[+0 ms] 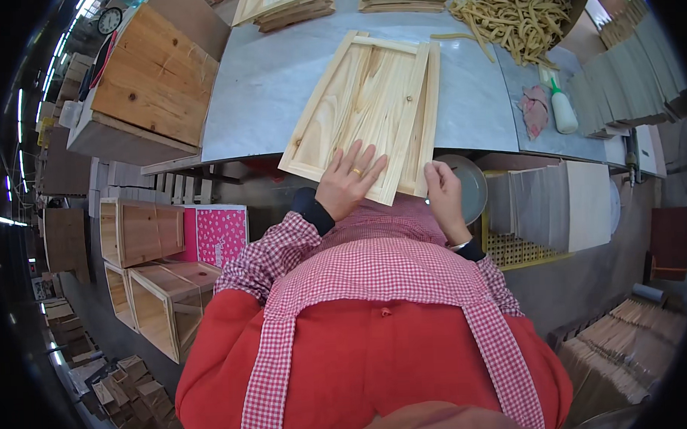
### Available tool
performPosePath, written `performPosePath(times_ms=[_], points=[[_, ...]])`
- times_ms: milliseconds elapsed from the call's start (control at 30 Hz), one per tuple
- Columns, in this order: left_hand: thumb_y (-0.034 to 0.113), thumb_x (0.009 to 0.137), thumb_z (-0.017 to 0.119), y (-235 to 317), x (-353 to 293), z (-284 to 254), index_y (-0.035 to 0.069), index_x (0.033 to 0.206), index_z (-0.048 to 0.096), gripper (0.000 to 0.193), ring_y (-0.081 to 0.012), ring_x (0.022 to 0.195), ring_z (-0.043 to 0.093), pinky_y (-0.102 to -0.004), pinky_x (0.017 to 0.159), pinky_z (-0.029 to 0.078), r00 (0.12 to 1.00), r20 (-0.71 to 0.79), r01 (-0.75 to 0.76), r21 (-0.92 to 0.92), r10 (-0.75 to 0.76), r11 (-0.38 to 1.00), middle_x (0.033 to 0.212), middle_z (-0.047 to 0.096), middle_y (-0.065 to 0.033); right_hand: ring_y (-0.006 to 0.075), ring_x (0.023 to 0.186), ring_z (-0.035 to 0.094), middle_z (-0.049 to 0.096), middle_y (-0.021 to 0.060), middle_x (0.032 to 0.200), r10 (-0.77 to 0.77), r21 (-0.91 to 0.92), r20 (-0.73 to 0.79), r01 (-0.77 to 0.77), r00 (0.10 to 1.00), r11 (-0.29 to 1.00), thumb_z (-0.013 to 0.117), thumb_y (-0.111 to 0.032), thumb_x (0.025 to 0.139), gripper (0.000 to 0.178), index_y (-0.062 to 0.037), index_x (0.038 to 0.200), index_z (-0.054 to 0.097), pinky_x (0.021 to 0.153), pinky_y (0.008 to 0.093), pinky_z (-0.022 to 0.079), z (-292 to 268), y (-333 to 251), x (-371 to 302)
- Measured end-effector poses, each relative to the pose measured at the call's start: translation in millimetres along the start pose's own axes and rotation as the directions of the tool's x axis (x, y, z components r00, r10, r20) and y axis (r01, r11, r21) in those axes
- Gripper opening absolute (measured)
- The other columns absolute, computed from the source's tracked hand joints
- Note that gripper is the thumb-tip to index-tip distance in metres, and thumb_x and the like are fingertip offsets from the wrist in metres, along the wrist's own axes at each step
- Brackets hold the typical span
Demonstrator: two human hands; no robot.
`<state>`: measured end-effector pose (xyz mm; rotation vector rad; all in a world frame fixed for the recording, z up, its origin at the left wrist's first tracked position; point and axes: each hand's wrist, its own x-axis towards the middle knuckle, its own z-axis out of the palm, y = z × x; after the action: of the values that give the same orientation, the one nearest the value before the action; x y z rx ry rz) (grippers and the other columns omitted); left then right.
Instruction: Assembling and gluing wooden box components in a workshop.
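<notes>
A framed wooden panel [355,101] lies slanted on the table, its near end reaching past the table's front edge. Beneath it, a second wooden panel [430,128] of the same pale wood sticks out along the right side. My left hand [347,176] rests flat on the near part of the upper panel, fingers stretched out, a ring on one of them. Beside the near right corner of the lower panel, my right hand [446,194] is closed with its fingers curled in. What it may hold is hidden.
Panel stacks [295,8] stand at the table's far side, near a heap of pale strips [514,19]. A white squeeze bottle [563,110] and pink cloth [535,111] are at right. A wooden box [153,77] flanks the table at left; a round pan [470,191] sits below its edge.
</notes>
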<state>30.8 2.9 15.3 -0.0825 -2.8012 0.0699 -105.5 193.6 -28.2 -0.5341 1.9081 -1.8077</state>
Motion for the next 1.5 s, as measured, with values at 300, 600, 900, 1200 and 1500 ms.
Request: performPosePath(times_ms=[300, 600, 900, 1200, 1500], points=[[0.007, 0.085, 0.061, -14.2, 9.9, -55.0, 0.002, 0.135, 0.043, 0.053, -0.0318, 0.122, 0.050, -0.0418, 0.102, 0.042, 0.499, 0.176, 0.020, -0.981, -0.849, -0.192, 0.131, 0.053, -0.0148, 0.0140, 0.084, 0.063, 0.067, 0.0103, 0.096, -0.348, -0.002, 0.030, 0.348, 0.937, 0.937, 0.045, -0.020, 0.100, 0.031, 0.0040, 0.113, 0.059, 0.073, 0.0264, 0.050, 6.5, -95.8, 45.6], [0.014, 0.089, 0.062, -10.9, -28.4, 24.3, 0.002, 0.138, 0.035, 0.056, -0.0279, 0.124, 0.048, -0.0415, 0.106, 0.039, 0.511, 0.631, -0.250, -0.541, -0.584, -0.803, 0.135, 0.048, -0.0141, 0.0390, 0.094, 0.062, 0.066, 0.0219, 0.100, -0.639, -0.656, 0.110, 0.538, 0.762, 0.530, 0.061, -0.025, 0.085, 0.038, 0.0023, 0.111, 0.061, 0.084, 0.0404, 0.049, 5.9, -50.3, 214.6], [0.023, 0.093, 0.059, -10.4, -33.2, 22.6, 0.004, 0.139, 0.036, 0.054, -0.0277, 0.123, 0.049, -0.0433, 0.106, 0.039, 0.466, 0.672, -0.137, -0.588, -0.575, -0.797, 0.135, 0.050, -0.0128, 0.0406, 0.095, 0.061, 0.064, 0.0259, 0.099, -0.399, -0.823, 0.210, 0.382, 0.893, 0.421, 0.053, -0.028, 0.087, 0.038, 0.0029, 0.108, 0.061, 0.085, 0.0455, 0.049, 26.0, -49.6, 262.2], [0.032, 0.098, 0.051, -11.2, -80.8, -3.0, 0.003, 0.139, 0.037, 0.052, -0.0300, 0.121, 0.051, -0.0457, 0.103, 0.042, 0.461, 0.752, -0.146, -0.458, -0.470, -0.877, 0.135, 0.049, -0.0161, 0.0330, 0.099, 0.057, 0.063, 0.0169, 0.096, -0.600, -0.773, 0.253, 0.532, 0.759, 0.347, 0.060, -0.031, 0.082, 0.034, -0.0025, 0.100, 0.062, 0.096, 0.0445, 0.038, 106.7, -117.3, 188.7], [0.027, 0.097, 0.052, 24.6, -81.6, -26.8, 0.004, 0.139, 0.037, 0.050, -0.0308, 0.121, 0.051, -0.0467, 0.103, 0.043, 0.353, 0.852, -0.203, -0.334, -0.387, -0.921, 0.135, 0.049, -0.0176, 0.0342, 0.102, 0.057, 0.063, 0.0192, 0.102, -0.499, -0.765, 0.260, 0.491, 0.827, 0.416, 0.062, -0.030, 0.082, 0.036, -0.0013, 0.104, 0.061, 0.096, 0.0441, 0.039, 80.1, -77.0, 163.4]])
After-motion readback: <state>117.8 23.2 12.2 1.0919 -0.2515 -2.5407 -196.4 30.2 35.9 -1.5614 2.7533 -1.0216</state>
